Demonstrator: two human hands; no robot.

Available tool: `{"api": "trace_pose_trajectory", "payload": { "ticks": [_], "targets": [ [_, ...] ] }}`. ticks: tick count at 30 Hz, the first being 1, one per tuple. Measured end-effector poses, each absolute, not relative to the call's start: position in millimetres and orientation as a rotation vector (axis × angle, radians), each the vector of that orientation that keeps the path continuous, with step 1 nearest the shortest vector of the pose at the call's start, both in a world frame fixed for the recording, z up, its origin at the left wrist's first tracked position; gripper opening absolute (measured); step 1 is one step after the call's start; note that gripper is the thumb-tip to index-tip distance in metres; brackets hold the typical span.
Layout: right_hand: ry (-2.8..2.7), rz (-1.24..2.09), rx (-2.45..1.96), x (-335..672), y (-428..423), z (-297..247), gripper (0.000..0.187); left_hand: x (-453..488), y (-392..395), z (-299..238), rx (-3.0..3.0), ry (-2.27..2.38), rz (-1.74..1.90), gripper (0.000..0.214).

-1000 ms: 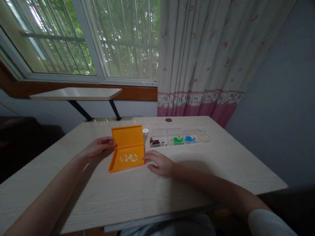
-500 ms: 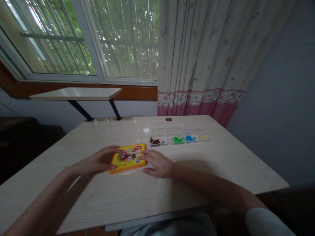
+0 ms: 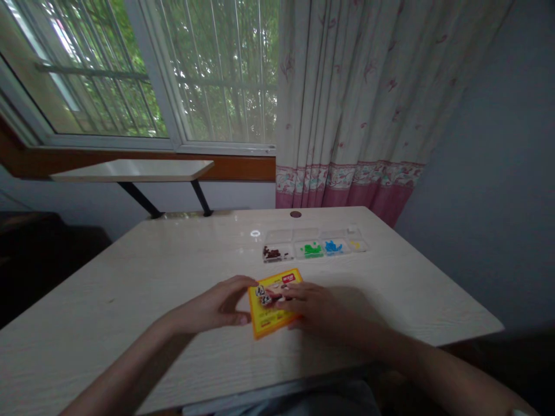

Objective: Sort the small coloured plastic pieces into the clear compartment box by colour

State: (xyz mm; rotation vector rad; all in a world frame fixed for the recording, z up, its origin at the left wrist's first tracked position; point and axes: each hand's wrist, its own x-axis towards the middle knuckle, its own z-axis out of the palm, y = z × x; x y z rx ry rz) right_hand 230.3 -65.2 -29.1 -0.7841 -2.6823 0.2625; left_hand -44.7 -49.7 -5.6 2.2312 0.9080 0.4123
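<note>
A flat yellow box (image 3: 271, 323) with orange edges and a printed picture on its top face is between my hands near the middle of the table. My left hand (image 3: 223, 303) curves round its left side, fingertips at the far left corner and thumb by the left edge. Over the right part of the box lies my right hand (image 3: 314, 309), fingers across the print and thumb at the near edge, gripping it. That hand hides the box's right side. Whether the box rests on the table or is slightly raised, I cannot tell.
Beyond the box, a clear divided tray (image 3: 295, 258) holds small brown, green, blue and yellow pieces in separate compartments. A white ring-like object (image 3: 255, 233) is left of it. At the back left, a raised shelf (image 3: 165, 169) stands on black legs. A curtain (image 3: 347, 115) hangs behind.
The yellow box has moved right and nearer to me, and has turned counterclockwise. Both hands moved with it, and my right hand now covers more of its right side.
</note>
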Motion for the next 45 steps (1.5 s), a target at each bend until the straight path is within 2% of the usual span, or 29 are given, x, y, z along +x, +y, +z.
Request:
{"api": "trace_pose_trajectory", "payload": {
  "ticks": [7,10,13,19,25,30,35,45],
  "targets": [
    [-2.576,0.466,-0.953,339,-85,-30,0.039,-45,-11,-21,2.171,1.230,0.522,0.054],
    [-2.451,0.451,-1.256,398,-96,-32,0.037,-46,-2,-20,2.182,1.231,0.503,0.052],
    [-2.395,0.328,-1.530,460,-103,-36,0.035,-45,4,-22,2.173,1.234,0.527,0.056],
    [-2.317,0.034,-1.775,542,-81,-51,0.038,-37,21,-35,2.035,1.318,0.636,0.083],
    [-2.240,-0.095,-1.880,549,-18,-47,0.043,-20,40,-45,1.878,1.244,0.772,0.102],
    [-2.226,-0.092,-1.933,540,43,-34,0.044,-14,54,-57,1.975,1.341,0.784,0.110],
    [-2.206,-0.082,-2.016,526,91,-27,0.045,-12,58,-58,2.122,1.426,0.715,0.108],
    [-2.185,-0.068,-1.907,499,135,-27,0.044,-9,55,-56,2.162,1.498,0.719,0.099]
  ]
}}
